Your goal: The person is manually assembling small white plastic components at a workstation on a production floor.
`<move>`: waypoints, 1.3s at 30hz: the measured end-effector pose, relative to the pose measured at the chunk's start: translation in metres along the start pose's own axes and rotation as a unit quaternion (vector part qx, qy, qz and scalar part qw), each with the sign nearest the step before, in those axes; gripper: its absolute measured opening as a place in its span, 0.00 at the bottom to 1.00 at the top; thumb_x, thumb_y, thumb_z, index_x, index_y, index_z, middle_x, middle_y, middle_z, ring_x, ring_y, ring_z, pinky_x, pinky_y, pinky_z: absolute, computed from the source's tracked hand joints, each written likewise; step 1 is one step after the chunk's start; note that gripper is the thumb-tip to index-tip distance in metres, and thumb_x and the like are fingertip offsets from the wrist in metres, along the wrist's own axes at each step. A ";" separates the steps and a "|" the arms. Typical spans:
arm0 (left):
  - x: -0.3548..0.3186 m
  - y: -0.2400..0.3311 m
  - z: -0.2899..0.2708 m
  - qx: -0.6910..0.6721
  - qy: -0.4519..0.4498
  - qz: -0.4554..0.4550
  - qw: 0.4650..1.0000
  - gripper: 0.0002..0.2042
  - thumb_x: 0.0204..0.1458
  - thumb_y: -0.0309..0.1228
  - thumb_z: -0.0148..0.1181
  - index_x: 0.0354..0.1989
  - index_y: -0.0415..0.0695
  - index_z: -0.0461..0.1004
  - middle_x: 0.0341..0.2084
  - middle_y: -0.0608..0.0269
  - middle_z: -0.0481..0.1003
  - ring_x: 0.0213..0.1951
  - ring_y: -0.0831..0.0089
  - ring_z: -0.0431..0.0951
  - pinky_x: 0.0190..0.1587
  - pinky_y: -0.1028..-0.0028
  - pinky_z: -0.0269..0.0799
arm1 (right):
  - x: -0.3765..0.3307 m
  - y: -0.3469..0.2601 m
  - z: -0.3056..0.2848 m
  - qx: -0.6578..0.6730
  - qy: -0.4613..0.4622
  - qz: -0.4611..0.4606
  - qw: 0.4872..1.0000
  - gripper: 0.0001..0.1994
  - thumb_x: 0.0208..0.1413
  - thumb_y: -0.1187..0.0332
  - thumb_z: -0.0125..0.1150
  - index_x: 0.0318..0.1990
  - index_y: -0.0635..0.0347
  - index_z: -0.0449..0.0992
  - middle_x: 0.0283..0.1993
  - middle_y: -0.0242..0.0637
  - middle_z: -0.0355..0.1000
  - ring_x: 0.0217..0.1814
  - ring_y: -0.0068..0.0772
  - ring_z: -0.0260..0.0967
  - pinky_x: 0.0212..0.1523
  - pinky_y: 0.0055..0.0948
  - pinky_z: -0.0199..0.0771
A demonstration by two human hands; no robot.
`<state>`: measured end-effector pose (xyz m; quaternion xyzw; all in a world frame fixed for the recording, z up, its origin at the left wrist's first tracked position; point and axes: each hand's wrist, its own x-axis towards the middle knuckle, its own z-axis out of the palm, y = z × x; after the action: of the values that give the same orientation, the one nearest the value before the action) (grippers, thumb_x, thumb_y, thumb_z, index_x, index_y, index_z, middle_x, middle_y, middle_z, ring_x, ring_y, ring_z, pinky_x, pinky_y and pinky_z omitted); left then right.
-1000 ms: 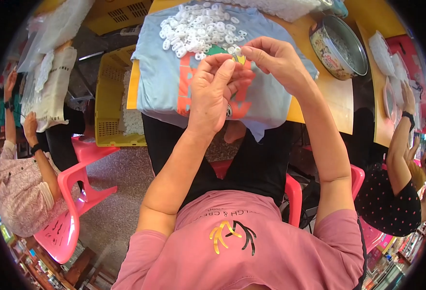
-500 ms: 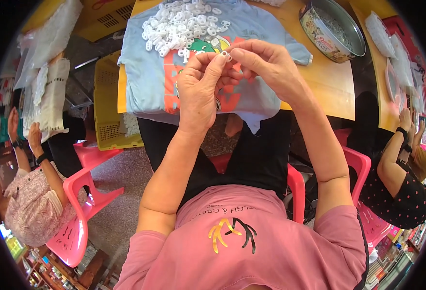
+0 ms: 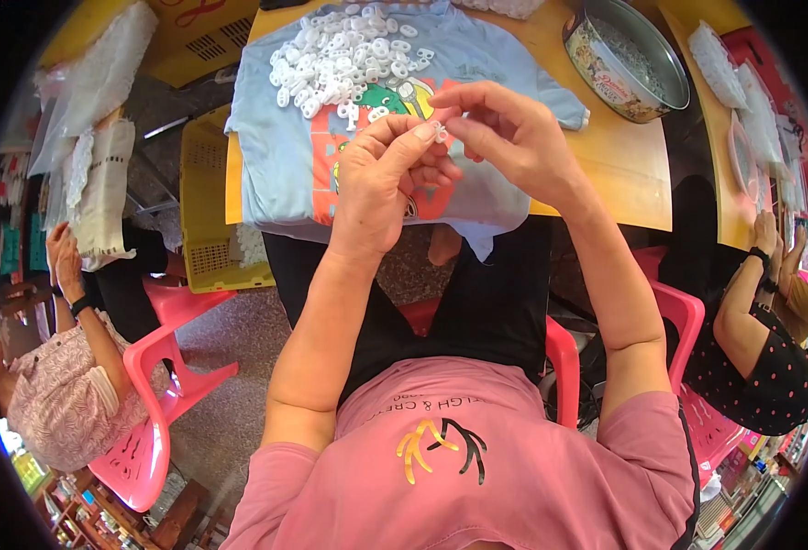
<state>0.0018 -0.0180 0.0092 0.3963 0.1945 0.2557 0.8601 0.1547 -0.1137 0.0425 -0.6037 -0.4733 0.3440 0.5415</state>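
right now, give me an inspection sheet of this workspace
surface: orange table, a light blue shirt spread over it
job's things: small white piece pinched between both hands; heap of white rings on the shirt
clutter: round metal tin, yellow crate
grippers: left hand and right hand meet above the shirt, fingertips closed on the piece
cables: nothing seen
surroundings: pink chairs, seated people on both sides

Wearer: pink short-sleeved T-shirt [image 3: 477,477], chest print of yellow and black strokes beneath a line of dark lettering. Sleeves ended above the elbows; forearms bare. Black trousers [image 3: 487,302] covered the lap. Left hand [image 3: 381,188] carried what seemed a dark ring on one finger; right hand [image 3: 514,137] unadorned.
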 end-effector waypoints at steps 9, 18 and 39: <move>-0.003 0.008 -0.007 0.022 -0.075 -0.071 0.994 0.09 0.63 0.31 0.52 0.45 0.38 0.72 0.34 0.59 0.78 0.32 0.71 0.80 0.36 0.74 0.77 | 0.001 0.006 -0.008 -0.231 -0.006 -0.282 0.931 0.09 0.53 0.83 0.61 0.41 0.65 0.76 0.40 0.37 0.73 0.36 0.26 0.73 0.33 0.24 0.74; -0.007 -0.005 0.007 0.076 -0.032 0.014 0.997 0.08 0.61 0.26 0.56 0.44 0.35 0.72 0.36 0.58 0.78 0.36 0.71 0.81 0.39 0.73 0.79 | -0.016 0.007 -0.001 -0.171 0.059 -0.087 0.980 0.05 0.58 0.74 0.61 0.37 0.67 0.75 0.33 0.35 0.72 0.29 0.21 0.69 0.31 0.21 0.70; -0.009 -0.013 0.009 0.097 0.012 0.064 0.993 0.07 0.61 0.28 0.57 0.42 0.36 0.71 0.34 0.59 0.77 0.32 0.74 0.80 0.36 0.75 0.78 | 0.009 0.023 -0.044 -0.447 0.125 -0.176 0.868 0.07 0.53 0.75 0.64 0.39 0.59 0.80 0.35 0.38 0.71 0.34 0.38 0.72 0.36 0.32 0.72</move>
<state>0.0030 -0.0361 0.0062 0.4861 0.2035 0.2947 0.7972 0.2031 -0.1193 0.0284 -0.7258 -0.6032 -0.0839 0.3197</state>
